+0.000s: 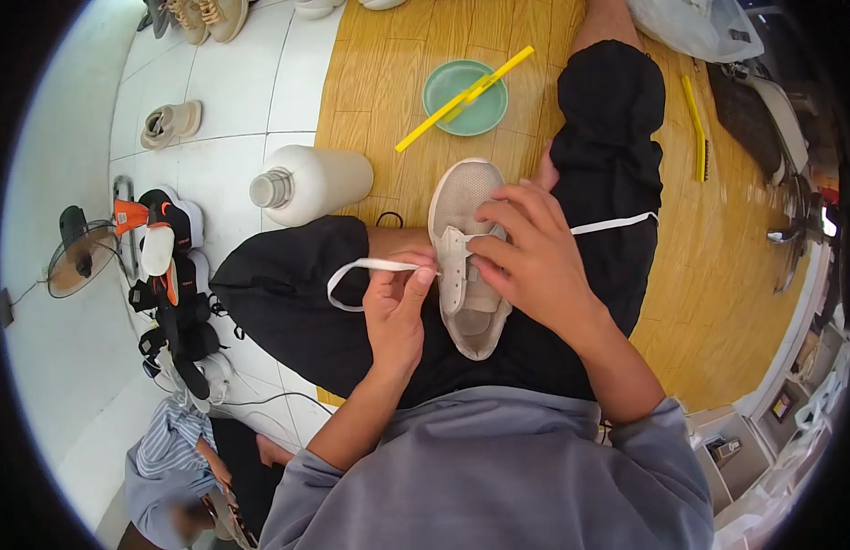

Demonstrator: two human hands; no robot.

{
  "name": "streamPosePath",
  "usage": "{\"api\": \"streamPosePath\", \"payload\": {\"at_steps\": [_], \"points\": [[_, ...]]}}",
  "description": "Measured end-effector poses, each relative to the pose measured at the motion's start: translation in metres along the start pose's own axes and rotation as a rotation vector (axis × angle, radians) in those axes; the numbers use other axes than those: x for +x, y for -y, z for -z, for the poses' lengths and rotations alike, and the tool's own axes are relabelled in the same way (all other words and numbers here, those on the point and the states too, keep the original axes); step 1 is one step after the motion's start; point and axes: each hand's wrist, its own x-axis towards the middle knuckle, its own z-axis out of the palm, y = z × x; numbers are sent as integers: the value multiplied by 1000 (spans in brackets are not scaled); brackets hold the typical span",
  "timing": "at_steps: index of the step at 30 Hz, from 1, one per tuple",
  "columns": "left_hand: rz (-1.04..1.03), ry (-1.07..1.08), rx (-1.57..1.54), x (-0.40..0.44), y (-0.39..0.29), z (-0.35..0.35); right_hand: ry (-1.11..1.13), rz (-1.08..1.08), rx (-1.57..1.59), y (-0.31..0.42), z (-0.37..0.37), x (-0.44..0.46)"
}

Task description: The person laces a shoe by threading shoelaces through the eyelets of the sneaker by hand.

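A beige sneaker (pixel 478 188) rests on my lap, toe pointing away from me, with its row of eyelets facing up. My left hand (pixel 397 312) pinches a white shoelace (pixel 347 268) close to the eyelets on the shoe's left side, and the lace loops out to the left. On the shoe's other side, my right hand (pixel 533 247) has its fingers bent over the tongue and upper. More white lace (pixel 617 222) trails from beyond that hand across my right leg. Whether the right fingertips also grip lace is hidden.
Ahead lies a green dish (pixel 443 78) with a yellow brush (pixel 425 130) across it. A white bottle (pixel 329 183) lies to the left. Another yellow brush (pixel 695 119) is at right. Shoes (pixel 173 124) and a fan (pixel 81 258) stand left; another person (pixel 173 458) sits lower left.
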Motion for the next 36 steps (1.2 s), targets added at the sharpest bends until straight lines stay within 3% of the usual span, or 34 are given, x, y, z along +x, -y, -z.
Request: {"api": "streamPosePath", "payload": {"at_steps": [5,14,19,22,31,34,36], "points": [[-81,-18,136,-1,7,3,15,-13,-16,-5,-13,8],[-135,19,418,10,30,4,-247,-115,93,-6,-21,3],[-154,42,503,14,33,9,-119,-135,84,6,-16,-14],[-387,121,793,22,25,14,-46,-176,4,15,-17,-22],[-299,188,725,22,18,10,-64,-351,202,16,-39,-21],[-401,344,993,14,-1,7,-88,-374,231,14,-43,-20],[-363,315,930,9,7,7,-88,-383,240,14,-45,-21]]}}
